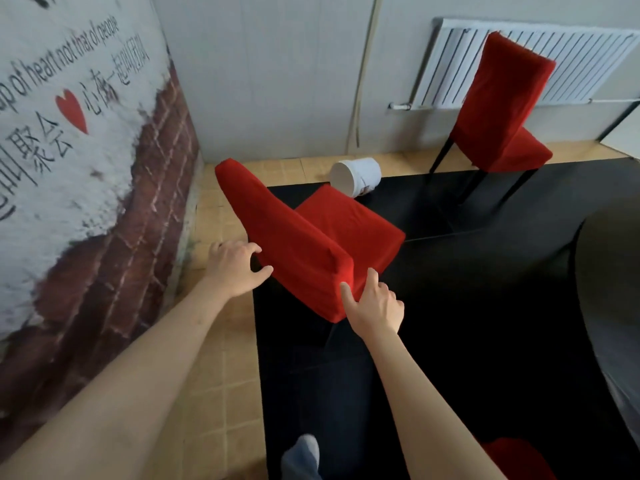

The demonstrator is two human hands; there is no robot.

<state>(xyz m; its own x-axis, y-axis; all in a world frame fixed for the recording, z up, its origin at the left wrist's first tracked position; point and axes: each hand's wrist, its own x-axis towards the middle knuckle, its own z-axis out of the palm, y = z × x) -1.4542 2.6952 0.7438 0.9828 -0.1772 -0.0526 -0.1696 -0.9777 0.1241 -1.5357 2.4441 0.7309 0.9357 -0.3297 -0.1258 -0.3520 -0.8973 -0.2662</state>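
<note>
Our left arm reaches forward, and the left hand (235,268) has its fingers bent and spread, tips touching the rear of the red chair (304,244)'s back. The chair stands at the left edge of the black mat (485,306), close to the mural wall (86,168), with its back toward us. Our right hand (375,303) pinches the back's near corner, thumb on the rear face and fingers round the side.

The wall reads "of heart not that of people" above a red heart and Chinese characters, among them 聚会. The label on the tipped white bucket (358,174) is too small to read.
</note>
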